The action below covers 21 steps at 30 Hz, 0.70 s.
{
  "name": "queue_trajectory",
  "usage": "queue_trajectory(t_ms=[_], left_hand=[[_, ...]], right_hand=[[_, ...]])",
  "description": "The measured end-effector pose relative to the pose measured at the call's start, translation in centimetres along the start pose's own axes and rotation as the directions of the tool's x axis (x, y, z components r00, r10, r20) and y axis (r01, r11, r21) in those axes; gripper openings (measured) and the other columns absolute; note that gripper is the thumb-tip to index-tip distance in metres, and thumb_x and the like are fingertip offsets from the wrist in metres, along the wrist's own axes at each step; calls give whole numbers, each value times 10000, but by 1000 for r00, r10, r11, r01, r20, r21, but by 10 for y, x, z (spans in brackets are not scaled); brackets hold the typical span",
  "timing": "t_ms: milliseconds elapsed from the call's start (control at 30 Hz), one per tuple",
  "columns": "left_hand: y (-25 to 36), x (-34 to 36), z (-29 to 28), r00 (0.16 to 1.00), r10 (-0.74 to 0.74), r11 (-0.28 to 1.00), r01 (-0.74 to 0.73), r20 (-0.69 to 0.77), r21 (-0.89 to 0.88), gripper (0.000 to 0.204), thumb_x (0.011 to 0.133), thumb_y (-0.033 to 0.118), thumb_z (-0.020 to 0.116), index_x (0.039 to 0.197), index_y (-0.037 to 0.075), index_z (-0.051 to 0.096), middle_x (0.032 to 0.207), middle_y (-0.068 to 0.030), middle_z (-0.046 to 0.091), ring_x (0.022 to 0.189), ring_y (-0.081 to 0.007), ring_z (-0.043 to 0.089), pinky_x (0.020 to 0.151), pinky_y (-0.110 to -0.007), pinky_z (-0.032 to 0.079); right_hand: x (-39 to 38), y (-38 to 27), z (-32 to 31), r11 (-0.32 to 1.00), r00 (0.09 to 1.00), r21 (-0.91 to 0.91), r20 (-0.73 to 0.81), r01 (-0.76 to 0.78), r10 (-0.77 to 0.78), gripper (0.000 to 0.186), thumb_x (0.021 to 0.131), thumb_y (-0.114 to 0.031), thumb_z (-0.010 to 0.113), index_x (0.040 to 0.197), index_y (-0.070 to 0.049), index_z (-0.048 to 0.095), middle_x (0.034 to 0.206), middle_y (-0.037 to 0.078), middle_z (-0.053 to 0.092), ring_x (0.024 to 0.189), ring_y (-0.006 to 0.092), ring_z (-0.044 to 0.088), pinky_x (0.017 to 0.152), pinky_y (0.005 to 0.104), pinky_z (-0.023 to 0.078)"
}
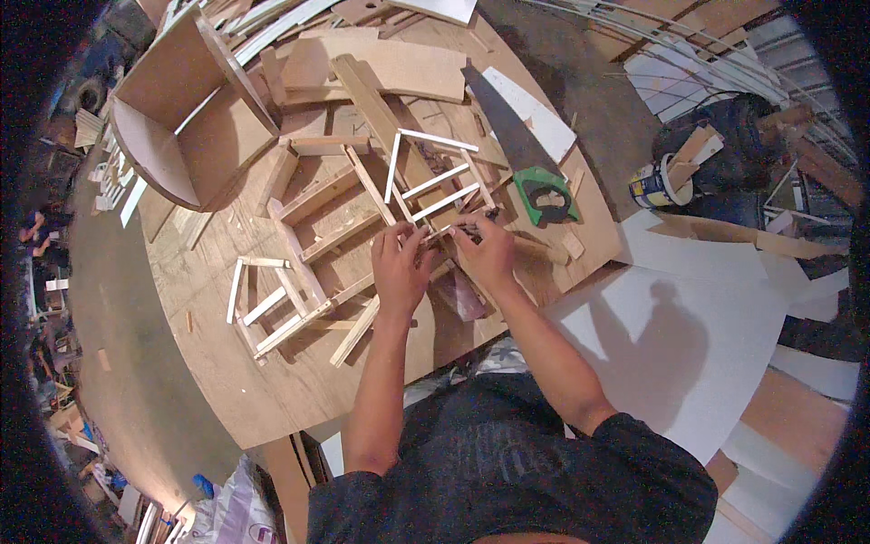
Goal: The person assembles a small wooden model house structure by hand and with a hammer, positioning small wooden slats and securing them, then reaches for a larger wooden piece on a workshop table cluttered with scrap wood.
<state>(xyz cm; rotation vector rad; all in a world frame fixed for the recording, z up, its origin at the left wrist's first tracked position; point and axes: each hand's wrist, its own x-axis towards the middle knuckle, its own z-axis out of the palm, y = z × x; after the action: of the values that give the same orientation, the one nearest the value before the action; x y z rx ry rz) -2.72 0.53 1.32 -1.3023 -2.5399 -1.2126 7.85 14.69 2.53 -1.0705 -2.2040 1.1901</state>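
Note:
My left hand [401,263] has its fingers curled over a thin pale wooden strip [438,232] at the middle of the wooden frame assembly [346,236], just below a small frame [442,193] with white slats. My right hand [483,252] is closed at the other end of the strip, with a small dark object I cannot make out among its fingers. A larger rectangular frame lies left of my hands, with another slatted small frame [272,304] at its lower left. A handsaw with a green handle [546,196] lies to the right of my right hand.
The plywood table [217,381] holds a curved-sided box [186,154] and boards [372,68] toward the back. Right of it are a white sheet [652,363], a paint bucket [652,189] and strips against a wall. Another person [36,234] is at the far left.

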Motion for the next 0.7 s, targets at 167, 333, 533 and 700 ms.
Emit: queue_trajectory(t_ms=[167, 333, 533, 700], left_hand=[[-13, 6, 12, 999, -19, 998, 17, 35, 62, 333, 720, 133, 862, 1042, 145, 777, 1227, -101, 621, 1170, -338, 574, 1017, -472, 463], [-16, 6, 18, 1000, 8, 997, -6, -16, 72, 230, 708, 125, 850, 926, 121, 776, 1195, -76, 623, 1163, -317, 573, 1022, -469, 439], [-19, 12, 19, 994, 99, 994, -96, -54, 51, 172, 721, 128, 838, 880, 118, 774, 1081, -51, 628, 1109, -285, 586, 1127, -519, 394], [-25, 11, 18, 995, 90, 996, -91, -36, -10, 204, 718, 123, 841, 915, 133, 787, 1039, -36, 642, 1090, -274, 603, 1153, -547, 382]], right_hand=[[4, 13, 10, 999, 999, 40, -29, 22, -21, 182, 892, -144, 801, 1037, -42, 763, 895, 100, 781, 829, 194, 754, 755, 325, 572], [5, 3, 11, 998, 994, 21, 93, 55, -57, 182, 875, -136, 812, 1025, -44, 767, 960, 102, 790, 873, 203, 767, 783, 331, 586], [-1, 14, 17, 989, 988, 80, 73, 127, -133, 169, 869, -121, 813, 1022, -62, 775, 1005, 93, 793, 910, 210, 771, 796, 331, 587], [-3, 19, 22, 986, 986, 70, 60, 151, -155, 171, 870, -103, 810, 1026, -55, 759, 997, 97, 790, 903, 223, 771, 799, 338, 586]])
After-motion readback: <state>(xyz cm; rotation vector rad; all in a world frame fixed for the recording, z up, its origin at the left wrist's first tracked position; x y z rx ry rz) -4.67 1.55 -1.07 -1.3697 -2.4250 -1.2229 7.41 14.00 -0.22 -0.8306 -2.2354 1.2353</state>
